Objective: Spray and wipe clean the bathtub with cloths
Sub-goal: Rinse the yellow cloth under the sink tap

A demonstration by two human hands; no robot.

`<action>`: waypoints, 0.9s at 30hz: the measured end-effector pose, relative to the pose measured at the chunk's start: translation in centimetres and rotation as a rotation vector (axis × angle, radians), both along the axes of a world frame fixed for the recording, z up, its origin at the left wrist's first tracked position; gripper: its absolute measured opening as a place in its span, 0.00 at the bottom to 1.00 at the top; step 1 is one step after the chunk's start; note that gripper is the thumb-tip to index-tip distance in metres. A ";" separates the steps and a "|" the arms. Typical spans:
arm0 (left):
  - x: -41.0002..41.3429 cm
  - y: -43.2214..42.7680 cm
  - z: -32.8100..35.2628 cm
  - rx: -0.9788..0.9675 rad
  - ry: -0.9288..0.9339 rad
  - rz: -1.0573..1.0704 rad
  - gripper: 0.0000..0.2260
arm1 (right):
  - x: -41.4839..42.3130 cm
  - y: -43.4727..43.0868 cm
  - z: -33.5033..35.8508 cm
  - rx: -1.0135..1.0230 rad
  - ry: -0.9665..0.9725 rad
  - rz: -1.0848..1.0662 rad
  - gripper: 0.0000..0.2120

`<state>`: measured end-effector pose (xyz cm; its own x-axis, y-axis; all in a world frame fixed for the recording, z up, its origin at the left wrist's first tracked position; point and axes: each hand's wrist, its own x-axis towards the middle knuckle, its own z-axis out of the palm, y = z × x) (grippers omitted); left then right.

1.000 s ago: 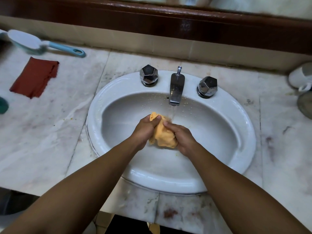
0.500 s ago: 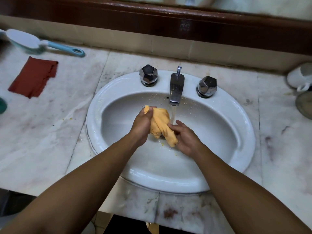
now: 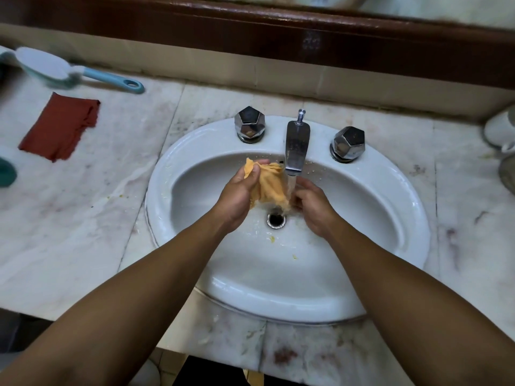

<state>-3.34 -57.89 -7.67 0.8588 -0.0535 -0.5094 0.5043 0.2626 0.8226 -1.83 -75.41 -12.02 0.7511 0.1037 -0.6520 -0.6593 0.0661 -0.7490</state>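
Brush [image 3: 47,66] with a blue handle lies at the far left of the marble counter [image 3: 69,232]. Just in front of it a red cloth [image 3: 60,126] sits folded flat, well apart from the sink [image 3: 159,201]. A teal object [image 3: 7,172] pokes in at the edge, too cropped to name.

Inside the basin the left hand [image 3: 237,193] grips the upper end of the yellow cloth [image 3: 269,188], its thumb clamped over a corner that sticks up. From there the cloth's long axis slants down and to the right. It passes under the water running from the spout [image 3: 296,146], which stands between 2 chrome knobs [image 3: 249,123]. The right hand [image 3: 316,210] takes the lower end, fingers curled onto it just above the drain [image 3: 276,220], though the stream blurs the exact hold.

So the cloth hangs between the 2 hands, equally near to each, with the left hand higher and further back. Rinsing and wringing looks to be the step in hand. A twist along that slanted axis has nothing in its way except the spout close above. A white mug [image 3: 498,129] stands at the far right, and the bathtub itself is out of view.
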 end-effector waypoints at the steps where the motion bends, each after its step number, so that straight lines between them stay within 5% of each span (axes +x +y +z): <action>1: 0.1 -0.1 0.0 0.012 -0.004 -0.013 0.11 | 0.2 0.0 0.2 0.017 0.001 0.021 0.18; 7: 0.4 0.3 -0.2 -0.025 0.012 0.036 0.12 | 0.2 -1.0 -0.2 -0.071 -0.036 0.135 0.27; 13: 0.2 1.0 -0.7 -0.027 0.038 0.059 0.11 | 0.4 -0.3 -0.1 0.142 0.057 -0.090 0.17; 17: 0.4 1.2 -1.5 0.071 0.083 0.067 0.10 | 0.5 0.2 0.4 0.105 0.124 -0.042 0.22; 24: 0.1 1.6 -2.9 0.079 0.088 0.073 0.14 | 0.4 -0.4 1.6 0.232 0.410 0.086 0.15; 27: -0.1 0.8 -2.5 0.148 0.117 0.078 0.17 | 0.7 -0.2 1.8 0.293 0.367 -0.032 0.10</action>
